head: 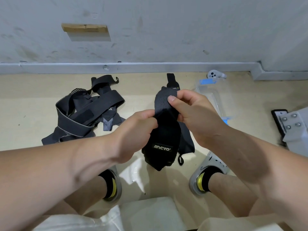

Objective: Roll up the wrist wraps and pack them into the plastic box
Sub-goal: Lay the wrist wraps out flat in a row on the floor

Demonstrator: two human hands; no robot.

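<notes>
Head view: the left hand (138,129) and right hand (193,112) each pinch a black fabric wrist wrap with a white-lettered label (164,137), holding it up just left of the clear blue-clipped plastic box (215,97), likely to fold its top end over and begin rolling.

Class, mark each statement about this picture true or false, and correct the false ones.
1. The left hand and right hand both hold the black wrist wrap. True.
2. The plastic box lies on the person's left. False: it lies on their right.
3. A pile of wraps lies on the floor. True.
4. The held wrap is already in the box. False: it is in the hands, outside the box.
</notes>
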